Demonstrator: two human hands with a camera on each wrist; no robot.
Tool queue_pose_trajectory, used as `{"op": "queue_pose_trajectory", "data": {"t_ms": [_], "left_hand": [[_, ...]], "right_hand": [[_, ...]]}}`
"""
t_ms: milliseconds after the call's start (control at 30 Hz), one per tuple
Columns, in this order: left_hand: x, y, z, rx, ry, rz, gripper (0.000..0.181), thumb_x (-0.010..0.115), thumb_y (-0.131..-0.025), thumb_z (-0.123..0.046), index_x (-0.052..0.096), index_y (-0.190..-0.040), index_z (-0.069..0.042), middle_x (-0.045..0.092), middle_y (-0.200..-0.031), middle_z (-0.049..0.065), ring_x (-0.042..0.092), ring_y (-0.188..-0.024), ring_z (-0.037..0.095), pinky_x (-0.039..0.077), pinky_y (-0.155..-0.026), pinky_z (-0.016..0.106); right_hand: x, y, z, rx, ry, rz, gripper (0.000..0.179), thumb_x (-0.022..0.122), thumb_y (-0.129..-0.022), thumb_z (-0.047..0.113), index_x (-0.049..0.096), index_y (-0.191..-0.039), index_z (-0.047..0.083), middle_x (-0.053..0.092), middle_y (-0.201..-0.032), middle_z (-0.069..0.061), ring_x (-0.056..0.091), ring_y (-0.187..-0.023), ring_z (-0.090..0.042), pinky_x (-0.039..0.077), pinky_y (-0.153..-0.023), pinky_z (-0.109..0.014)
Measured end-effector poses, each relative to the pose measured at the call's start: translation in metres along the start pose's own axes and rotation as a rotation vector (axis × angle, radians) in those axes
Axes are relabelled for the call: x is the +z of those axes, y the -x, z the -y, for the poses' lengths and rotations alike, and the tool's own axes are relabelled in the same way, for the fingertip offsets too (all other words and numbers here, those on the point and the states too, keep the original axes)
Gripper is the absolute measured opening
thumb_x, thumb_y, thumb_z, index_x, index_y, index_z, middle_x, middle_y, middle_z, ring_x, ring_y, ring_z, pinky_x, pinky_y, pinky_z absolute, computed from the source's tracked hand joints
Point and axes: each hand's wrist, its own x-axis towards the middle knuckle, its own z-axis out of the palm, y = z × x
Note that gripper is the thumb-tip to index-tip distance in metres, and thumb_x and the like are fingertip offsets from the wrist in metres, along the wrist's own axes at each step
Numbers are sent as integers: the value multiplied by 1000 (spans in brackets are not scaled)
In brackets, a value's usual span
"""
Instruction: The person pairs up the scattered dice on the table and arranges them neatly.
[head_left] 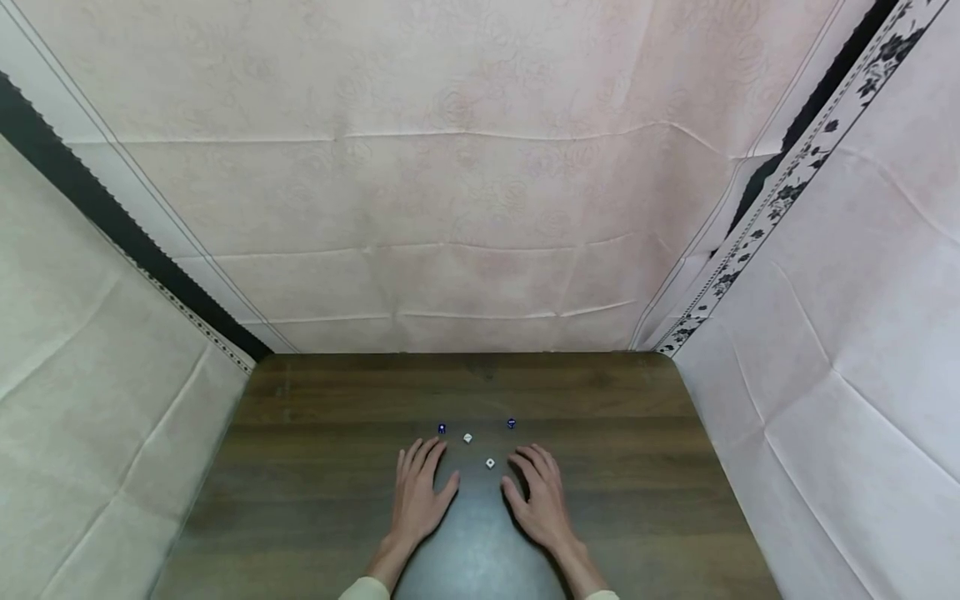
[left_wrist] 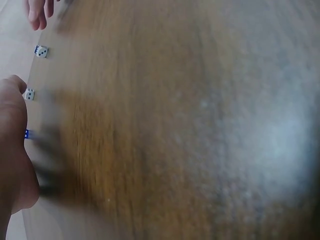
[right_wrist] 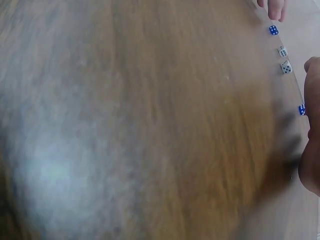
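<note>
Head view: your left hand [head_left: 422, 493] and right hand [head_left: 540, 504] are at the near part of the table [head_left: 262, 517], fingers loosely spread, gripping nothing. Whether the palms touch it cannot be told. The nearer white die [head_left: 491, 463] sits between them, closer to the right. Beyond and to its left is the farther white die [head_left: 468, 438]; then the left blue die [head_left: 442, 428], just past your left fingertips, and the right blue die [head_left: 512, 423], past your right. Farthest hangs a pale cloth [head_left: 450, 192]. Handling, in judgement: pinch any die squarely across opposite faces, and keep idle fingers off its neighbours.
</note>
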Motion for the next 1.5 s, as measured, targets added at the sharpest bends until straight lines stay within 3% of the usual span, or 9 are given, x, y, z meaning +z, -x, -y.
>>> {"op": "queue_pose_trajectory", "data": {"t_ms": [133, 400, 567, 700, 1033, 1200, 1500], "left_hand": [[2, -2, -1, 7, -14, -7, 56, 93, -91, -25, 75, -141, -5, 73, -148, 19, 60, -146, 52, 37, -125, 79], [6, -8, -3, -36, -4, 54, 57, 91, -95, -30, 73, -145, -8, 70, -154, 18, 57, -151, 49, 33, -130, 77], [9, -11, -7, -9, -28, 33, 54, 92, -94, -27, 75, -141, -7, 73, -147, 19, 63, -142, 49, 39, -125, 77], [12, -14, -11, -21, -44, 42, 50, 91, -95, -28, 77, -139, -9, 77, -139, 18, 67, -130, 44, 44, -122, 69], [33, -22, -8, 50, -80, -86, 42, 95, -91, -25, 80, -127, -10, 81, -123, 14, 69, -112, 37, 47, -103, 61], [39, -30, -6, 17, -80, -87, 39, 94, -93, -27, 80, -126, -11, 80, -119, 12, 67, -105, 36, 45, -99, 61], [51, -37, -3, -27, -67, -128, 35, 93, -93, -32, 82, -118, -10, 75, -107, 11, 63, -95, 34, 37, -91, 57]], "right_hand": [[3, -3, 2, -7, 5, 10, 43, 89, -94, 19, 78, -133, 6, 75, -142, -18, 62, -143, -52, 45, -116, -70], [7, -8, 8, -7, 10, 54, 46, 90, -95, 25, 77, -135, 6, 74, -144, -18, 61, -145, -51, 46, -117, -69], [10, -12, 10, -14, 15, 59, 45, 90, -95, 25, 78, -133, 5, 75, -140, -18, 65, -139, -48, 49, -115, -67], [14, -15, 12, 3, 23, 67, 42, 91, -96, 26, 79, -131, 7, 77, -136, -15, 67, -134, -41, 51, -113, -63], [33, -21, 9, -35, 95, -6, 34, 96, -88, 20, 82, -116, 7, 78, -121, -10, 68, -120, -35, 54, -105, -59], [38, -22, 8, -50, 90, -42, 30, 98, -85, 16, 83, -109, 6, 77, -117, -10, 68, -117, -35, 53, -104, -60], [39, -21, 7, -20, 93, -35, 25, 98, -88, 17, 84, -107, 9, 77, -119, -8, 68, -118, -33, 54, -106, -59]]}}
